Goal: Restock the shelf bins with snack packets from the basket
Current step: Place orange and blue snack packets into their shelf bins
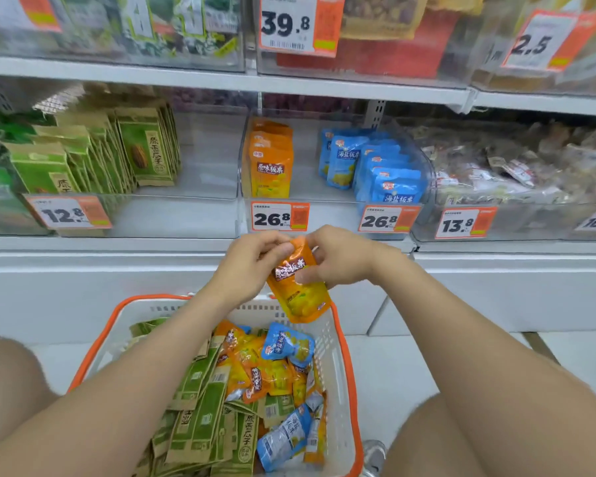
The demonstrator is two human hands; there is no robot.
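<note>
An orange snack packet [298,290] hangs above the far edge of the white basket with an orange rim [341,366]. My left hand [252,263] pinches its top left corner, and my right hand [338,259] grips its top right side. The basket holds several green [203,407], orange [258,373] and blue packets [288,342]. Straight ahead, a clear shelf bin [245,187] holds a row of matching orange packets [270,166] upright at its left, and blue packets [375,166] at its right.
Left bin [186,215] holds upright green packets [117,153] with free room at its right. A bin of mixed clear-wrapped snacks [516,166] stands to the right. Price tags hang on the bin fronts. More bins sit on the shelf above. My knees flank the basket.
</note>
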